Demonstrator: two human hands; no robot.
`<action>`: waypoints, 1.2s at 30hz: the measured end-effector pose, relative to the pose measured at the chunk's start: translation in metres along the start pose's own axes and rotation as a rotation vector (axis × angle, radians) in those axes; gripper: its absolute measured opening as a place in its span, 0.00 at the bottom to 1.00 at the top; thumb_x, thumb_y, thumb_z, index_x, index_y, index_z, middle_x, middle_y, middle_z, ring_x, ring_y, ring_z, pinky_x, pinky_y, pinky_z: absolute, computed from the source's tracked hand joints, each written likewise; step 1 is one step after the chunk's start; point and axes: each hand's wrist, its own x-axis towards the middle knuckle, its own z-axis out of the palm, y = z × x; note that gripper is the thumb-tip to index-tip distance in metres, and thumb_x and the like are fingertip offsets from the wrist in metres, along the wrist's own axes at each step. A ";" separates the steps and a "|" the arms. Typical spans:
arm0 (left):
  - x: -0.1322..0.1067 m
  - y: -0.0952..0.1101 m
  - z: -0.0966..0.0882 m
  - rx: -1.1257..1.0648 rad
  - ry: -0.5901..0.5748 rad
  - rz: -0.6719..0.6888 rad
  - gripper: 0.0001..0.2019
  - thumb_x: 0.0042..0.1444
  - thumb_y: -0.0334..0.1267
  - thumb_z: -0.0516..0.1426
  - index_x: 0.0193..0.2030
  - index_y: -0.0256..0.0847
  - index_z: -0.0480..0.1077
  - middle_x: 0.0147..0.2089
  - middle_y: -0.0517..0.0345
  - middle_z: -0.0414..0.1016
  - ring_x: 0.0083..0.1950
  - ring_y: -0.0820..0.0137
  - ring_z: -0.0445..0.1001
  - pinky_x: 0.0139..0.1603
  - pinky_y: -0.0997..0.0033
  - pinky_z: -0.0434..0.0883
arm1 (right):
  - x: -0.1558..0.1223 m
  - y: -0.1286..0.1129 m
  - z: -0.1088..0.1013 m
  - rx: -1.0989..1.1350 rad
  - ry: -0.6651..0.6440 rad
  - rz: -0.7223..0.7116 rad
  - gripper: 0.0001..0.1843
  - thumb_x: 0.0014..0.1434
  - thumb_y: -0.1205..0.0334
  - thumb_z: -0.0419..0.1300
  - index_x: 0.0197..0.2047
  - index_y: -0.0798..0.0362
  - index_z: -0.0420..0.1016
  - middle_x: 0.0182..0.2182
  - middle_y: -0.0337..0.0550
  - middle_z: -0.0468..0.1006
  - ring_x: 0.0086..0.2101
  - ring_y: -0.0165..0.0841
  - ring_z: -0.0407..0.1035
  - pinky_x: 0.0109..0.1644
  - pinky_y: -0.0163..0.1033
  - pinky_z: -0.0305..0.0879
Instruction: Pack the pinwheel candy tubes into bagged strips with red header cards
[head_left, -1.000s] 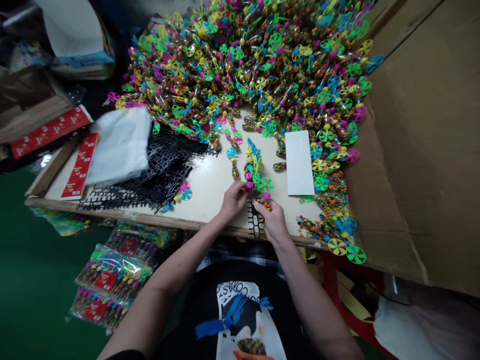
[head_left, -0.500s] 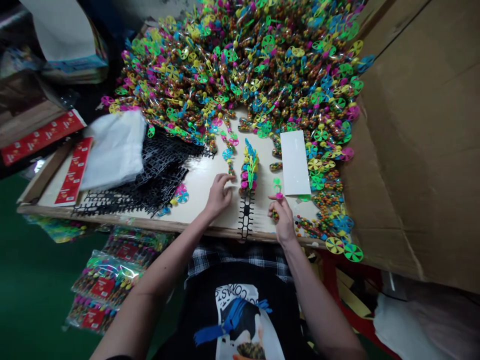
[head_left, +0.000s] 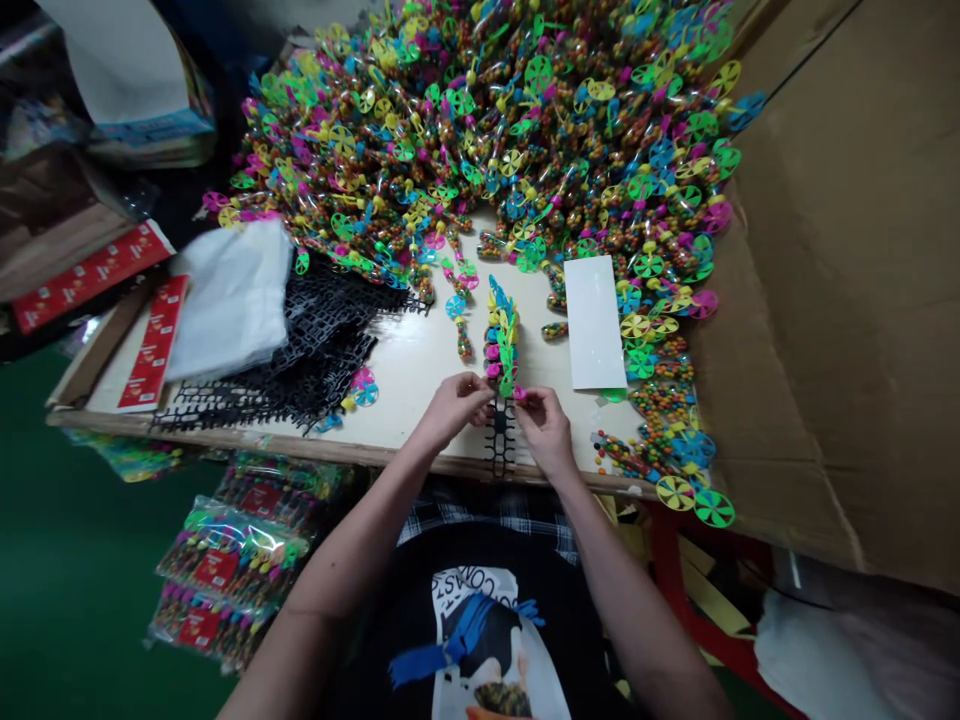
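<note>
A black plastic lattice strip (head_left: 501, 455) lies on the table in front of me. Along its far part stands a packed row of candy-filled fan toys (head_left: 501, 325), with pink, blue, yellow and green tops. My right hand (head_left: 546, 428) is closed around a candy toy with a pink cap (head_left: 519, 393), at the near end of the row; most of its body is hidden by the fingers. On the strip's other side, my left hand (head_left: 457, 408) has thumb and fingertips pinched together at the strip's edge. What lies between those fingertips is hidden.
A large heap of fan toys (head_left: 480, 130) fills the back. To the right are a white card (head_left: 595, 325), loose candies and a cardboard wall (head_left: 832, 300). Black lattice pieces (head_left: 322, 320), white bags (head_left: 229, 300) and red labels (head_left: 152, 350) lie left. Packed bags (head_left: 214, 565) sit below.
My right hand has moved left, bringing the pink-capped toy to the near end of the row. My left hand has come down and right to the strip, its fingers closing.
</note>
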 end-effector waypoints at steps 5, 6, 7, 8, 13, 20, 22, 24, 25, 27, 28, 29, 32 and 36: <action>0.001 -0.011 0.011 -0.204 0.091 0.008 0.18 0.36 0.42 0.67 0.22 0.38 0.61 0.15 0.66 0.65 0.15 0.80 0.62 0.18 0.80 0.62 | 0.005 0.001 0.005 -0.025 0.024 -0.044 0.08 0.56 0.58 0.59 0.39 0.49 0.71 0.34 0.41 0.72 0.36 0.33 0.70 0.41 0.39 0.69; 0.002 -0.012 0.012 -0.233 0.093 0.013 0.19 0.34 0.43 0.67 0.22 0.38 0.61 0.15 0.67 0.65 0.15 0.80 0.62 0.18 0.80 0.62 | 0.006 0.000 0.006 -0.029 0.028 -0.052 0.07 0.56 0.58 0.59 0.38 0.49 0.71 0.34 0.41 0.72 0.36 0.33 0.70 0.41 0.39 0.69; 0.002 -0.014 0.013 -0.257 0.094 0.017 0.21 0.31 0.44 0.68 0.22 0.38 0.60 0.15 0.67 0.65 0.15 0.81 0.62 0.18 0.80 0.62 | 0.006 -0.001 0.007 -0.033 0.030 -0.056 0.07 0.56 0.58 0.59 0.38 0.49 0.71 0.34 0.40 0.72 0.35 0.33 0.70 0.40 0.38 0.69; 0.003 -0.015 0.014 -0.277 0.093 0.019 0.22 0.30 0.45 0.69 0.21 0.38 0.60 0.15 0.67 0.65 0.16 0.81 0.62 0.18 0.80 0.62 | 0.006 -0.002 0.008 -0.040 0.028 -0.059 0.07 0.56 0.58 0.59 0.38 0.49 0.71 0.33 0.40 0.72 0.34 0.32 0.70 0.39 0.38 0.69; 0.002 -0.017 0.015 -0.302 0.067 0.000 0.24 0.28 0.46 0.69 0.21 0.39 0.59 0.14 0.68 0.64 0.15 0.81 0.61 0.19 0.79 0.63 | 0.007 -0.005 0.008 -0.084 0.008 -0.078 0.06 0.56 0.60 0.58 0.38 0.49 0.72 0.32 0.40 0.73 0.34 0.33 0.70 0.39 0.38 0.69; 0.035 0.011 -0.030 0.162 0.126 0.166 0.12 0.48 0.45 0.59 0.24 0.38 0.65 0.20 0.61 0.69 0.20 0.75 0.67 0.23 0.76 0.64 | 0.007 0.001 0.003 -0.139 0.081 -0.091 0.08 0.55 0.63 0.56 0.40 0.50 0.71 0.34 0.42 0.74 0.37 0.35 0.70 0.42 0.41 0.68; 0.054 0.024 -0.041 0.370 0.360 0.255 0.10 0.49 0.42 0.58 0.25 0.40 0.65 0.21 0.61 0.68 0.23 0.72 0.68 0.26 0.75 0.64 | 0.007 0.001 0.004 -0.145 0.097 -0.095 0.08 0.54 0.64 0.56 0.39 0.50 0.71 0.34 0.42 0.74 0.36 0.35 0.70 0.42 0.41 0.68; 0.072 0.035 -0.043 0.594 0.477 0.269 0.10 0.47 0.42 0.60 0.23 0.41 0.64 0.23 0.58 0.69 0.30 0.67 0.71 0.31 0.72 0.65 | 0.007 0.000 0.006 -0.153 0.105 -0.102 0.08 0.54 0.64 0.55 0.39 0.50 0.71 0.33 0.42 0.74 0.36 0.35 0.70 0.41 0.41 0.68; 0.079 0.040 -0.041 0.689 0.477 0.243 0.11 0.46 0.41 0.60 0.21 0.41 0.63 0.23 0.56 0.70 0.33 0.64 0.72 0.33 0.70 0.65 | 0.007 -0.001 0.006 -0.156 0.108 -0.104 0.08 0.54 0.64 0.55 0.38 0.50 0.72 0.33 0.42 0.74 0.36 0.35 0.70 0.41 0.41 0.68; 0.088 0.044 -0.034 0.812 0.405 0.146 0.12 0.45 0.38 0.60 0.17 0.42 0.62 0.20 0.55 0.68 0.34 0.61 0.73 0.36 0.68 0.65 | 0.007 -0.002 0.007 -0.161 0.111 -0.106 0.08 0.54 0.64 0.55 0.38 0.50 0.72 0.33 0.42 0.74 0.36 0.35 0.70 0.41 0.41 0.68; 0.090 0.045 -0.031 0.837 0.367 0.096 0.12 0.44 0.35 0.59 0.16 0.42 0.62 0.17 0.56 0.66 0.33 0.60 0.73 0.36 0.68 0.65 | 0.008 -0.003 0.007 -0.163 0.111 -0.106 0.08 0.54 0.64 0.56 0.39 0.50 0.72 0.33 0.42 0.75 0.36 0.35 0.70 0.42 0.41 0.68; 0.091 0.044 -0.029 0.836 0.345 0.063 0.11 0.43 0.33 0.58 0.15 0.42 0.61 0.15 0.57 0.64 0.32 0.61 0.72 0.36 0.68 0.65 | 0.008 -0.003 0.007 -0.163 0.109 -0.105 0.09 0.54 0.64 0.56 0.39 0.50 0.72 0.33 0.42 0.75 0.37 0.36 0.70 0.42 0.41 0.68; 0.086 0.035 -0.030 0.657 0.372 0.119 0.08 0.40 0.29 0.57 0.19 0.42 0.61 0.16 0.61 0.62 0.27 0.66 0.69 0.32 0.70 0.64 | 0.008 -0.002 0.007 -0.159 0.099 -0.100 0.09 0.54 0.65 0.56 0.39 0.50 0.72 0.34 0.43 0.75 0.37 0.36 0.70 0.43 0.41 0.67; 0.064 0.010 -0.031 0.204 0.287 0.272 0.09 0.43 0.32 0.56 0.30 0.43 0.57 0.24 0.65 0.67 0.26 0.72 0.67 0.27 0.75 0.62 | 0.008 -0.001 0.006 -0.161 0.095 -0.097 0.09 0.53 0.66 0.55 0.39 0.50 0.71 0.34 0.42 0.75 0.37 0.36 0.70 0.43 0.41 0.67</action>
